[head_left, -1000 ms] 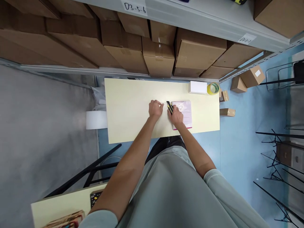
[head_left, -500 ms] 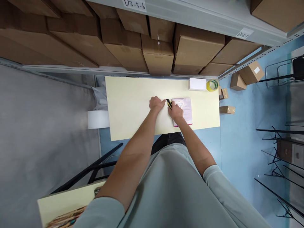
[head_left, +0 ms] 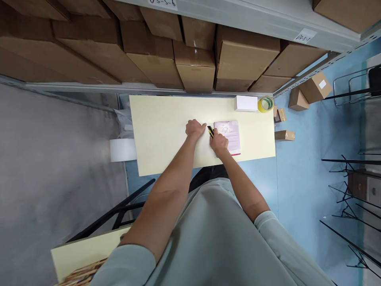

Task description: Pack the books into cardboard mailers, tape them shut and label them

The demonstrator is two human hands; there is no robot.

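Note:
My right hand (head_left: 219, 143) is wrapped round a black and yellow utility knife (head_left: 211, 131), whose front end points up and to the left. It rests over the left edge of a pale pink, flat packet or booklet (head_left: 232, 135) lying on the cream table (head_left: 160, 135). Just left of the knife's tip is my left hand (head_left: 195, 128), its fingers curled in and its thumb stretched toward that tip. Whatever those fingers may hold is hidden or too small to name.
At the table's back right stand a white box (head_left: 246, 103) and a roll of yellow tape (head_left: 265, 104). Shelving with cardboard boxes (head_left: 195, 71) runs along the far side. A white roll (head_left: 122, 150) is beside the left edge. A second table (head_left: 92, 250) is at lower left.
My left hand has moved slightly right, its thumb coming closer to the knife's tip. My right hand keeps hold of the knife, which now shows less beyond the fingers. The view has shifted a little.

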